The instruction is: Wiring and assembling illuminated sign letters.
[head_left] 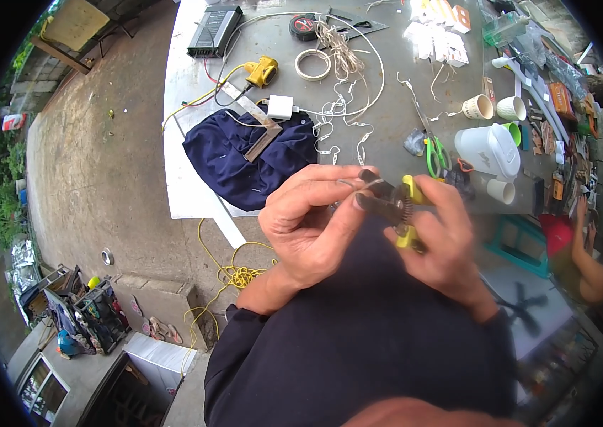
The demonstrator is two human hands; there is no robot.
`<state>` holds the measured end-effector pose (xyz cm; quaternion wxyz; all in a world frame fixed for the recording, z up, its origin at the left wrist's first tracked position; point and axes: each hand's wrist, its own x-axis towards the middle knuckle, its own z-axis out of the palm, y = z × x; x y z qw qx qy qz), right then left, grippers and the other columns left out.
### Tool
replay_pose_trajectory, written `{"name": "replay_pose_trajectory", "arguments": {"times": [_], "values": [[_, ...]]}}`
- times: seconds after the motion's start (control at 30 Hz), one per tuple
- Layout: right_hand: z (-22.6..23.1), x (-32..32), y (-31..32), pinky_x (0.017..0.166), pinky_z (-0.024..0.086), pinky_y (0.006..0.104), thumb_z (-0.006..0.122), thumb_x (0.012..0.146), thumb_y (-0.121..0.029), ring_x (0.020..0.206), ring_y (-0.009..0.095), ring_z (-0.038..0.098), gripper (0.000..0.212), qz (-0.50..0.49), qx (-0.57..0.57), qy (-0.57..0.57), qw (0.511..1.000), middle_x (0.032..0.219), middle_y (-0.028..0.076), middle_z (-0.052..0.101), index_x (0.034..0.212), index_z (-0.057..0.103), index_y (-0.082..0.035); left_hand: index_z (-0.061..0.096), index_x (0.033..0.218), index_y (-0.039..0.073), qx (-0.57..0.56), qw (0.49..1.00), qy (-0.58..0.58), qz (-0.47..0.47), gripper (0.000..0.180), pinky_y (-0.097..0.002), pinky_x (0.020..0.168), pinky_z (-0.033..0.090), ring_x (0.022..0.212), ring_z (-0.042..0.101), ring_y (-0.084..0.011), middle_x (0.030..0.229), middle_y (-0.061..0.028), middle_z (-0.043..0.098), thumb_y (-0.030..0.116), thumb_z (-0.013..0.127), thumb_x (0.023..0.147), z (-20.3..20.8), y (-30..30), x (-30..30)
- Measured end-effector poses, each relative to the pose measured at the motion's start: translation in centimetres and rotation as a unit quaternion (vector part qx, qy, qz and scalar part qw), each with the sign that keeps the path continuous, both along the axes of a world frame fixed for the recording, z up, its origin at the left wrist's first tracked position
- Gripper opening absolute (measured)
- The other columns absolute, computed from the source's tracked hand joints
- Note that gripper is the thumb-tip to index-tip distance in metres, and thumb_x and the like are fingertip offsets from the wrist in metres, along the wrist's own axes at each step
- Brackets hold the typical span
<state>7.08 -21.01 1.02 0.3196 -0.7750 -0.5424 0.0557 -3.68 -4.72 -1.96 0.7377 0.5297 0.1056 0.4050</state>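
My right hand point(442, 238) is wrapped round the yellow handles of a wire stripper point(387, 208), whose dark jaws point left and whose coil spring shows between the handles. Closed in a pinch, my left hand point(308, 222) grips a thin pale wire point(364, 186) right at those jaws. Both fingertips and jaws meet in front of my chest, near the table's front edge. Exactly where the wire sits between the jaws is too small to tell. Beyond my hands lies a chain of small white light modules on thin wire point(344, 114).
On the metal table point(394, 107) lie dark blue cloth point(234, 160), a metal square point(262, 132), a yellow battery adapter point(262, 71), tape roll point(313, 65), green-handled scissors point(436, 153), a white jug point(486, 151) and several cups. Another person point(593, 263) is at the far right. Yellow cord point(241, 276) coils below.
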Motion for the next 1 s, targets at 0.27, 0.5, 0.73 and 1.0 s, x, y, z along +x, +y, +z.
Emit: {"name": "replay_pose_trajectory", "arguments": {"times": [0.27,0.5,0.73,1.0], "values": [[0.0,0.0,0.7,0.090,0.049,0.0489,0.083,0.060,-0.005,0.107,0.043,0.060,0.036,-0.001,-0.011,0.012,1.000,0.125,0.024,0.056,0.085,0.058,0.000,0.071,0.096,-0.007,0.008,1.000,0.020,0.000,0.019,-0.0323,0.083,0.058,0.094,0.073,-0.0260,0.101,-0.0206,0.071,-0.016,0.070,0.080,-0.1,0.9,0.0],[0.3,0.2,0.9,0.088,0.050,0.0475,0.084,0.062,-0.007,0.104,0.041,0.061,0.036,0.002,-0.023,-0.008,1.000,0.123,0.024,0.057,0.086,0.059,0.001,0.071,0.095,-0.006,0.013,0.999,0.034,-0.002,0.019,-0.0322,0.082,0.058,0.094,0.073,-0.0258,0.102,-0.0212,0.071,-0.016,0.070,0.079,-0.3,1.2,0.0],[1.5,0.1,0.9,0.090,0.048,0.0486,0.081,0.052,-0.008,0.107,0.040,0.059,0.038,-0.004,-0.024,-0.059,0.998,0.123,0.022,0.058,0.081,0.058,-0.001,0.071,0.093,-0.006,-0.070,0.995,-0.025,-0.060,0.016,-0.0328,0.080,0.059,0.093,0.073,-0.0269,0.102,-0.0228,0.071,-0.014,0.069,0.079,-0.6,1.5,-0.3],[1.9,-0.1,0.8,0.090,0.047,0.0494,0.081,0.050,-0.011,0.106,0.039,0.058,0.038,-0.007,-0.024,-0.069,0.997,0.122,0.021,0.058,0.079,0.058,-0.002,0.073,0.097,-0.005,-0.021,0.994,-0.053,-0.090,0.018,-0.0320,0.077,0.062,0.093,0.073,-0.0288,0.104,-0.0250,0.071,-0.010,0.072,0.080,-1.8,2.3,-0.2]]}}
